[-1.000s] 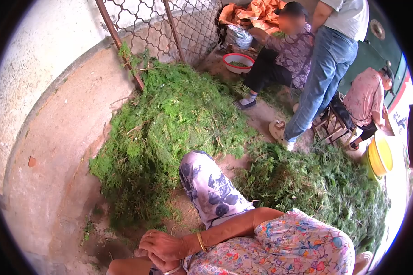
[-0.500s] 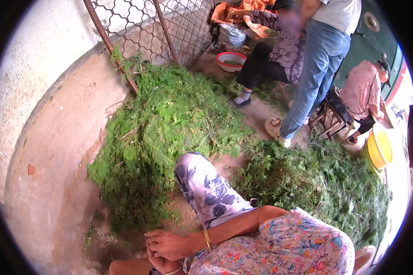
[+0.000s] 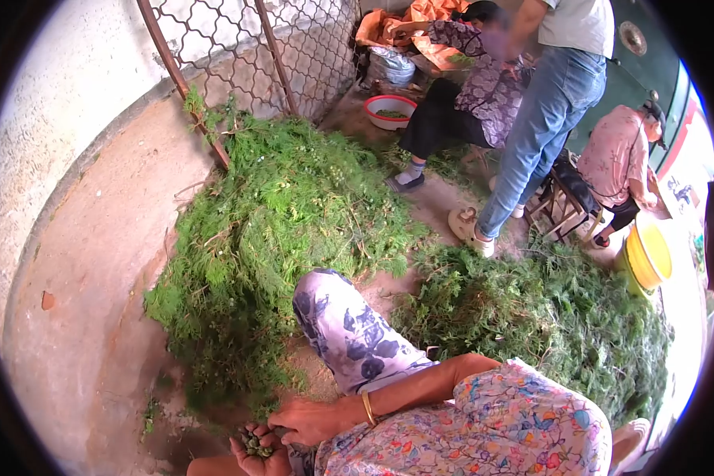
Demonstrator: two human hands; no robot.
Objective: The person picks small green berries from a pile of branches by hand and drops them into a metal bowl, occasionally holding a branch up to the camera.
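My left hand (image 3: 260, 458) is palm up at the bottom of the view, its fingers loosely curled around several small green cones (image 3: 255, 443). Just above it, my right hand (image 3: 303, 419), with a gold bracelet at the wrist, is palm down with fingers apart. Nothing shows in it, though its fingertips are partly hidden beside the left palm. A large pile of green conifer branches (image 3: 285, 214) lies beyond my hands. My knee (image 3: 333, 309) in flowered trousers stands between this pile and a second, darker branch pile (image 3: 531, 317) to the right.
A wall (image 3: 95, 214) with metal lattice (image 3: 238, 55) curves along the left. A person in jeans (image 3: 543, 135) stands ahead; two others sit nearby. A red-rimmed basin (image 3: 390, 111) holds green bits. A yellow tub (image 3: 649, 254) is at right; an orange sack (image 3: 432, 16) lies behind.
My hands, clasped together before, have parted. The left palm has turned up, showing the green cones, and the right hand has lifted slightly off it. The view has shifted a little.
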